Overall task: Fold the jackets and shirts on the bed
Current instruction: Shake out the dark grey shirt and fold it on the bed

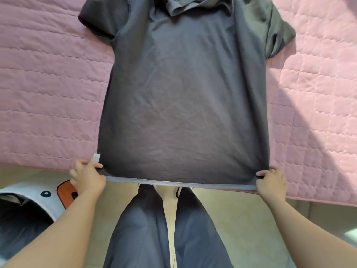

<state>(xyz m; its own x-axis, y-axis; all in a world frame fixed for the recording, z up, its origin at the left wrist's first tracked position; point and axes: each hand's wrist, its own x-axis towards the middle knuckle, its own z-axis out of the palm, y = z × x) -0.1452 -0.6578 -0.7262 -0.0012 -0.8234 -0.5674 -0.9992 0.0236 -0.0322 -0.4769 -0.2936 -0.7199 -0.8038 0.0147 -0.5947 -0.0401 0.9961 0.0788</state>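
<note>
A dark grey short-sleeved cotton shirt (183, 97) lies spread flat on the bed with the pink quilted cover (44, 89), collar far away. The left hand (87, 177) pinches its near-left hem corner, and the right hand (271, 182) pinches the near-right corner.

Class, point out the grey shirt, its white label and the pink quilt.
grey shirt (183, 97), head view, middle of its body.
white label (96, 157), head view, its flat face.
pink quilt (48, 84), head view, bare part at left.
</note>
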